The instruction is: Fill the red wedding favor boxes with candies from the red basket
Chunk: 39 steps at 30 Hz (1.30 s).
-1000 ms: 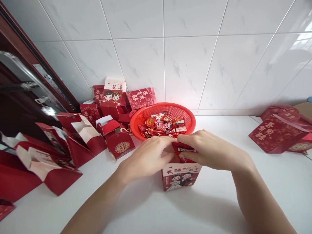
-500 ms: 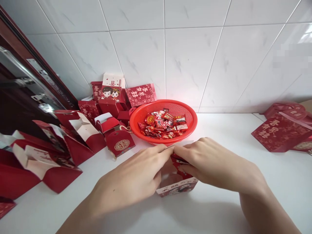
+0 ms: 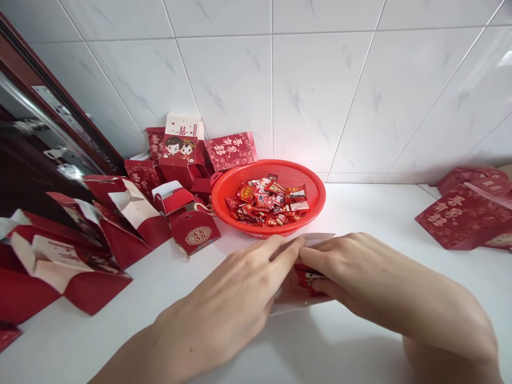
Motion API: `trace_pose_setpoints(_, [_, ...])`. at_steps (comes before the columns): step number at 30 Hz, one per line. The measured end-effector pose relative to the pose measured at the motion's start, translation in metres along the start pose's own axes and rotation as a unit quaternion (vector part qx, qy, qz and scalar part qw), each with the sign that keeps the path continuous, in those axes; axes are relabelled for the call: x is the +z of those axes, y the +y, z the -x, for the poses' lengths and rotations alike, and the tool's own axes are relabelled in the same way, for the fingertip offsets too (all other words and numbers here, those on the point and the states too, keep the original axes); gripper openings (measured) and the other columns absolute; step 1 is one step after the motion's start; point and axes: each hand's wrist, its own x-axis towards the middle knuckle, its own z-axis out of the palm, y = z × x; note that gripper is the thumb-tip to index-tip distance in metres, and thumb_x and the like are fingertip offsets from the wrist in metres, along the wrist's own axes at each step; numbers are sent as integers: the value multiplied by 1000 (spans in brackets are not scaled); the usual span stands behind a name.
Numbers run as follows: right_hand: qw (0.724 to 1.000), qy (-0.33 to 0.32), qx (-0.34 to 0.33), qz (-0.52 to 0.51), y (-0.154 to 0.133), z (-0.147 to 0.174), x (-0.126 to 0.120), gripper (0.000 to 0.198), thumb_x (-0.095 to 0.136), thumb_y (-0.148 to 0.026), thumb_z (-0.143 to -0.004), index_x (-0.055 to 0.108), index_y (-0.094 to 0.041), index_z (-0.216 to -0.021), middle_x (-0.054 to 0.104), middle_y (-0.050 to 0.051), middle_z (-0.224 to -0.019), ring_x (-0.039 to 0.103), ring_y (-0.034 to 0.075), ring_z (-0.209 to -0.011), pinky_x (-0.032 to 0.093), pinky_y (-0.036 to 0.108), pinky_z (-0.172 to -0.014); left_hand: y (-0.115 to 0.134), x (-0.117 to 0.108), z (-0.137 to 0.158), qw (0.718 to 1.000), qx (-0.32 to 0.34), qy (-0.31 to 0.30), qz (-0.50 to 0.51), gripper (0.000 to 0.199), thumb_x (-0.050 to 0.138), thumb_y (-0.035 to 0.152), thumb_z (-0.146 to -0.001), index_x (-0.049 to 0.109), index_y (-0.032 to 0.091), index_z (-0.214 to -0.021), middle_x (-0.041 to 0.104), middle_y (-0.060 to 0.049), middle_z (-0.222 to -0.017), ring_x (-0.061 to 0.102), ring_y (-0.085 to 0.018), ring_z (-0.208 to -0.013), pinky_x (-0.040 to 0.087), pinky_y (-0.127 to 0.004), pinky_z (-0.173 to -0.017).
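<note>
My left hand (image 3: 236,288) and my right hand (image 3: 356,277) meet over a small paper candy box (image 3: 285,290) standing on the white counter. Both hands are closed on its upper edges, fingertips close together at the far side. A red printed piece (image 3: 307,277) shows inside the box under my right fingers; whether it is a flap or wrapped candy I cannot tell. My hands hide most of the box. Just beyond it sits a red plastic basket (image 3: 318,205) with wrapped candies (image 3: 264,201) in it.
Several open red boxes (image 3: 98,285) stand along the left, beside a dark door frame (image 3: 60,88). A closed box with a round emblem (image 3: 196,232) is left of the basket. More red boxes (image 3: 460,218) stand at the far right. White tiles (image 3: 308,96) rise behind.
Both hands and the box have shifted slightly right. The box's near printed side, visible before, has tipped largely out of sight. The view has moved a little.
</note>
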Motion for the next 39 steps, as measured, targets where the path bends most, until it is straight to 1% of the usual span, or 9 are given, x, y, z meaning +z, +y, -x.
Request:
trace_pose_setpoints(8, [999, -32, 12, 14, 0, 1, -4, 29, 52, 4, -84, 60, -22, -91, 68, -2, -78, 54, 14, -60, 27, 26, -54, 3, 0, -1, 1000, 5, -8, -18, 72, 45, 6, -93, 33, 35, -157, 56, -4, -146, 62, -24, -125, 56, -34, -99])
trace_pose_setpoints(15, [1000, -5, 20, 4, -1, -2, 1, 19, 54, -8, -93, 65, -20, -84, 70, 3, -78, 59, 15, -64, 38, 26, -61, 1, -1, -3, 1000, 6, -17, -11, 70, 44, 5, -91, 35, 35, -155, 59, -3, -142, 62, -23, -124, 53, -37, -104])
trace_pose_setpoints(20, [1000, -6, 9, -12, 1, -1, 2, 19, 54, -12, -95, 64, -19, -81, 70, 4, -77, 61, 16, -66, 41, 25, -61, 3, -1, -2, 1000, 9, -17, -1, 63, 44, 7, -93, 41, 33, -150, 61, -4, -135, 64, -23, -119, 54, -35, -99])
trace_pose_setpoints(23, [998, -5, -14, -58, 1, -3, -6, 19, 51, -11, -97, 63, -19, -84, 70, 5, -81, 62, 15, -68, 43, 25, -62, 4, -1, -3, 1000, 11, -23, 12, 53, 44, 10, -95, 48, 31, -143, 64, -4, -128, 67, -22, -110, 55, -32, -91])
trace_pose_setpoints(26, [987, 3, -55, -151, -1, -4, -17, 14, 50, -13, -98, 62, -20, -94, 71, 4, -85, 62, 14, -71, 45, 24, -64, 5, -3, -7, 999, 0, -25, 29, 40, 46, 17, -98, 54, 30, -135, 66, -4, -121, 68, -22, -102, 56, -32, -85])
trace_pose_setpoints(29, [966, 14, -93, -242, -3, -4, -24, 12, 53, -14, -95, 57, -20, -105, 69, 2, -87, 61, 12, -72, 46, 23, -64, 6, -6, -11, 998, -5, -35, 50, 38, 48, 18, -97, 56, 30, -132, 67, -3, -119, 67, -23, -102, 55, -33, -85])
trace_pose_setpoints(31, [957, 19, -111, -267, -2, -5, -25, 14, 50, -16, -95, 53, -20, -108, 68, 3, -87, 59, 13, -72, 47, 24, -64, 5, -7, -13, 997, 2, -43, 65, 39, 49, 17, -96, 57, 31, -130, 67, -2, -120, 67, -22, -105, 54, -32, -86])
trace_pose_setpoints(34, [967, 16, -101, -232, 1, -6, -25, 14, 44, -15, -96, 53, -20, -104, 65, 3, -86, 56, 14, -72, 46, 26, -64, 2, -8, -14, 997, 5, -37, 72, 43, 52, 14, -94, 55, 32, -132, 65, 0, -125, 66, -21, -108, 53, -30, -88])
trace_pose_setpoints(39, [990, 33, -57, -124, 1, -8, -19, 16, 49, -12, -95, 63, -19, -94, 67, 6, -88, 58, 15, -72, 44, 26, -66, -2, -9, -14, 997, -16, -46, 55, 43, 55, 20, -93, 54, 32, -134, 65, -1, -126, 66, -22, -110, 53, -31, -89])
